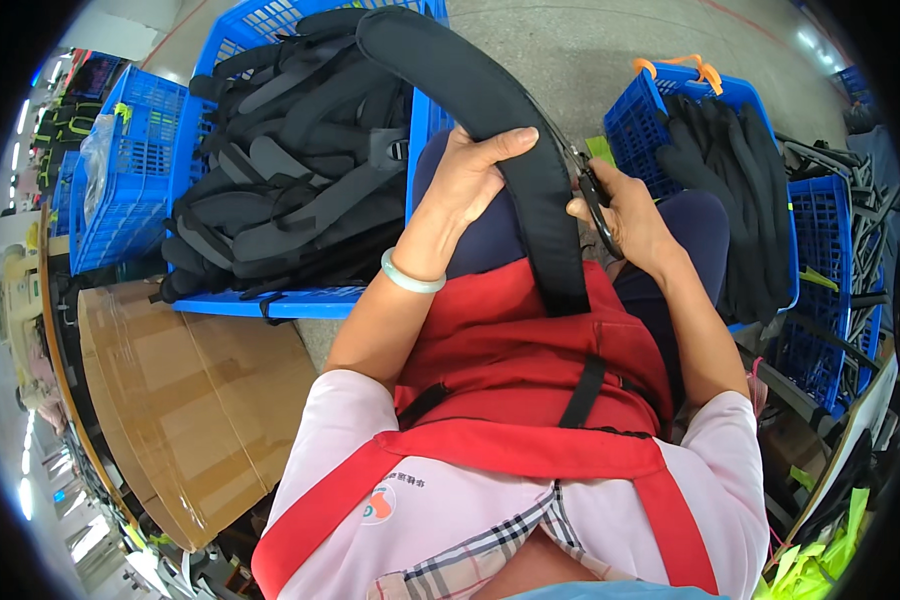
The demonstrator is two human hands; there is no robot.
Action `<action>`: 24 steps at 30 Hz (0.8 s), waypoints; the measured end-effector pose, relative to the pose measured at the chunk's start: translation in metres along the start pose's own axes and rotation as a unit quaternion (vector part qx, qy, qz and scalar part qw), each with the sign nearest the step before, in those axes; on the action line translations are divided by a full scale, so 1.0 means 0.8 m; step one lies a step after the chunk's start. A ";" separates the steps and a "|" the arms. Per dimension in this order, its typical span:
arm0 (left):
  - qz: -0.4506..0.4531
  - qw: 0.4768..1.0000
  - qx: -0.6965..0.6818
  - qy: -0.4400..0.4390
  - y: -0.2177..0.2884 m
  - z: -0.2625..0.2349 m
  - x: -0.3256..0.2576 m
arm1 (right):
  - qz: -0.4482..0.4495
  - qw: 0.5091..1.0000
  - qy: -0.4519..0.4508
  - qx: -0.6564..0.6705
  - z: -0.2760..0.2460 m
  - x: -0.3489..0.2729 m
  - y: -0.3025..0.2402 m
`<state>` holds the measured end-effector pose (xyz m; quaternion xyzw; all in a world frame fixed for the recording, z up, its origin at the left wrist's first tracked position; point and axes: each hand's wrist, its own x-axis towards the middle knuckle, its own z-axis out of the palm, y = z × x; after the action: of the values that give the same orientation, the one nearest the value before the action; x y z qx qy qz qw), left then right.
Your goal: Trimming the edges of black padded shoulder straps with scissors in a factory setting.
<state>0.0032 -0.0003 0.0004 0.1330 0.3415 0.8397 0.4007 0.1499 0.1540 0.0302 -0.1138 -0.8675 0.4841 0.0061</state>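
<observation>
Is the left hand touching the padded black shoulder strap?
Touching. The head view shows the left hand wrapped against the padded black shoulder strap, thumb lying across its edge with no gap.

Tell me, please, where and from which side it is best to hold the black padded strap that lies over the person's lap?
Probably at the wide padded middle of the black padded strap, coming from its left edge, as the left hand does: thumb over the top face, fingers beneath. There the strap is broad and arches up off the red bag, and the right edge stays free for the right hand.
</observation>
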 end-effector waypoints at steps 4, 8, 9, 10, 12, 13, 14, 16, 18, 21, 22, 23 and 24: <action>0.049 0.997 -0.052 -0.003 0.016 0.006 0.003 | 0.010 1.000 -0.014 0.007 -0.010 -0.002 -0.006; 0.059 0.998 -0.028 0.005 0.021 0.014 0.001 | -0.012 0.999 0.019 -0.033 -0.011 -0.004 -0.016; 0.057 0.998 -0.035 0.003 0.022 0.019 -0.001 | -0.013 0.999 0.020 -0.033 -0.015 -0.004 -0.018; 0.055 0.998 -0.041 0.000 0.022 0.023 -0.001 | 0.002 0.999 0.005 -0.038 -0.021 -0.005 -0.020; 0.051 0.998 -0.037 -0.006 0.023 0.023 -0.003 | 0.017 0.999 -0.012 -0.040 -0.024 -0.006 -0.026; 0.046 0.998 -0.034 -0.011 0.023 0.023 -0.003 | 0.006 0.999 -0.004 -0.041 -0.023 -0.006 -0.028; 0.045 0.998 -0.034 -0.012 0.020 0.027 -0.004 | -0.004 0.999 0.004 -0.043 -0.023 -0.007 -0.028; 0.039 0.999 -0.030 -0.011 0.012 0.034 -0.007 | -0.020 0.999 0.010 -0.039 -0.023 -0.007 -0.027; 0.037 0.999 -0.030 -0.016 0.013 0.032 -0.007 | -0.038 0.999 0.016 -0.035 -0.025 -0.006 -0.026; 0.033 0.999 -0.020 -0.020 0.013 0.032 -0.009 | -0.029 0.999 0.000 -0.029 -0.029 -0.006 -0.028; 0.031 0.999 -0.008 -0.019 0.013 0.033 -0.010 | -0.032 0.998 -0.001 -0.046 -0.032 -0.006 -0.033; 0.031 0.999 -0.008 -0.020 0.012 0.036 -0.011 | -0.035 0.997 -0.003 -0.063 -0.033 -0.006 -0.037; 0.033 0.999 -0.011 -0.018 0.011 0.039 -0.011 | -0.036 0.997 -0.001 -0.063 -0.033 -0.007 -0.037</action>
<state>0.0189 0.0033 0.0296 0.1552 0.3202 0.8538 0.3800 0.1529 0.1605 0.0697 -0.0822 -0.8998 0.4283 0.0149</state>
